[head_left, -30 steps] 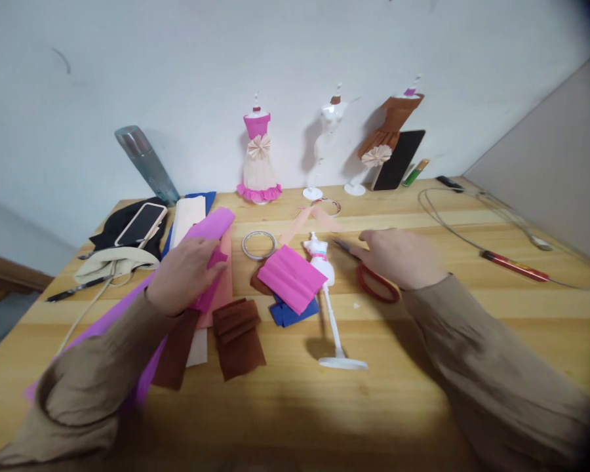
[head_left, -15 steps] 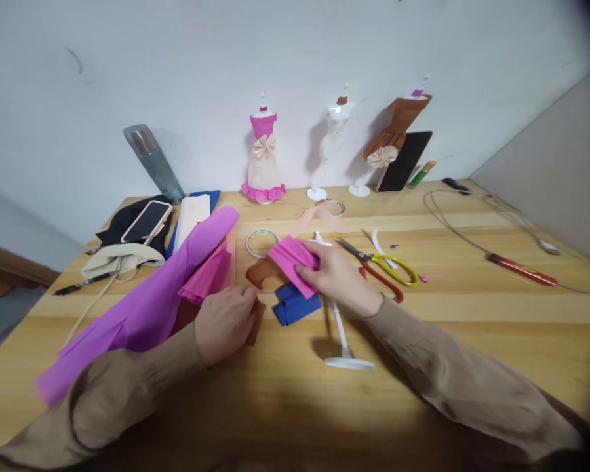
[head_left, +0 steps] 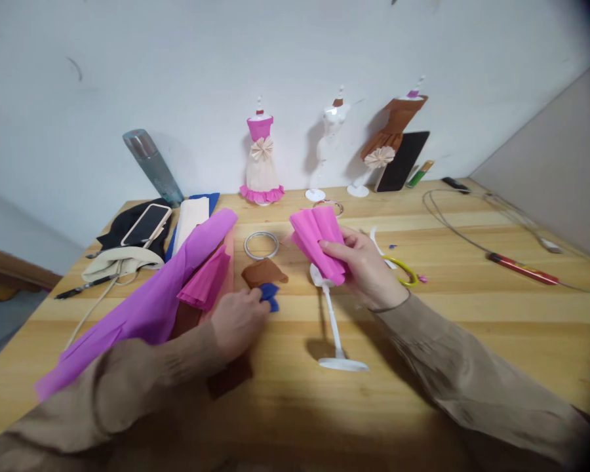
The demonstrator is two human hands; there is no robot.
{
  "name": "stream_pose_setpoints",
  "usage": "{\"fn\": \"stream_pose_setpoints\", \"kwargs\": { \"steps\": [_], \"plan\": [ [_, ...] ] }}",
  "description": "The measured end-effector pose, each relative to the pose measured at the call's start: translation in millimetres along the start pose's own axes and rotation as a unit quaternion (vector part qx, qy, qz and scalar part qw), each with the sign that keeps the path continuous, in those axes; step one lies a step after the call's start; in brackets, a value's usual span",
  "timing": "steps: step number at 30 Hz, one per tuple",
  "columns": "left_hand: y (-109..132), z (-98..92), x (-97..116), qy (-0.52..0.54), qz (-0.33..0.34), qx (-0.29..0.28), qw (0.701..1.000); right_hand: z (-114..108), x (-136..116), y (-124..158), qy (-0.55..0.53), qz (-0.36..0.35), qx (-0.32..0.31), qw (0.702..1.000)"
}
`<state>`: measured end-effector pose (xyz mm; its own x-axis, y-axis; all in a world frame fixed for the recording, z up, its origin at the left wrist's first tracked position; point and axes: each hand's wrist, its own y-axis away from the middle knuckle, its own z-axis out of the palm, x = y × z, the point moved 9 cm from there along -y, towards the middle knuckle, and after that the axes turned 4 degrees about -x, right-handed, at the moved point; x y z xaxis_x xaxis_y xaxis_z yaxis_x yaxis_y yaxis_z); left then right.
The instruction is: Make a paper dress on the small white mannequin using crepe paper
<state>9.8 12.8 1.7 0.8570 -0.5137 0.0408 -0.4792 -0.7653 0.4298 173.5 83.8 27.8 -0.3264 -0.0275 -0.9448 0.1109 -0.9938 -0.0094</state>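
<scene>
Pleated pink crepe paper (head_left: 319, 239) is pinched between the thumb and fingers of my right hand (head_left: 368, 265), above the table. Behind it a white mini mannequin on a stand (head_left: 335, 337) lies mostly hidden, with its stem and round base showing. My left hand (head_left: 238, 321) is closed on a piece of blue crepe paper (head_left: 270, 297) near the table's middle. Just beyond lies a brown paper scrap (head_left: 264, 272). Another brown piece (head_left: 230, 379) is below my left wrist. Folded pink paper (head_left: 205, 278) and a long purple crepe sheet (head_left: 162, 288) lie to the left.
Dressed mannequins in pink (head_left: 262, 164) and brown (head_left: 391, 124) stand by the wall, with a bare one (head_left: 327, 141) between. A tape roll (head_left: 246, 246), scissors (head_left: 410, 275), a phone (head_left: 146, 225), a bottle (head_left: 155, 167) and a red corded tool (head_left: 521, 269) are around.
My right hand has raised the pink paper and moved it slightly right and away. My left hand has left the brown paper and taken hold of the blue paper, shifting it left.
</scene>
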Motion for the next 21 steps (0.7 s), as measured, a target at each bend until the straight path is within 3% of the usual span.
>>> {"fn": "stream_pose_setpoints", "kwargs": {
  "steps": [3,5,7,9,11,13,15,16,18,21],
  "plan": [
    [25,-8.6,-27,-0.020,-0.028,-0.020,0.999,1,8,-4,0.015,-0.002,-0.011,1.000],
    [32,-13.9,-34,0.002,-0.027,-0.040,0.999,2,11,-7,0.051,-0.020,-0.018,0.998],
    [29,-32.1,-32,0.110,-0.015,0.014,0.994,6,10,-7,0.123,-0.056,-0.027,0.990],
    [19,-51.2,-22,0.275,0.019,0.083,0.958,12,1,-3,0.236,-0.111,-0.026,0.965],
    [2,-59.5,-7,0.462,0.069,0.105,0.878,21,-11,7,0.363,-0.174,-0.013,0.915],
    [-18,-61.2,13,0.611,0.138,0.095,0.774,35,-18,19,0.466,-0.221,-0.017,0.857],
    [-38,-55.2,17,0.719,0.139,0.109,0.672,48,-17,27,0.512,-0.240,-0.051,0.823],
    [-47,-50.6,16,0.759,0.133,0.119,0.627,51,-16,29,0.512,-0.241,-0.067,0.821],
    [-61,-41.6,9,0.810,0.115,0.139,0.559,45,-16,27,0.476,-0.231,-0.071,0.846],
    [-67,-31.7,-22,0.849,0.038,0.192,0.490,19,-18,16,0.399,-0.214,-0.019,0.891]
  ]
}}
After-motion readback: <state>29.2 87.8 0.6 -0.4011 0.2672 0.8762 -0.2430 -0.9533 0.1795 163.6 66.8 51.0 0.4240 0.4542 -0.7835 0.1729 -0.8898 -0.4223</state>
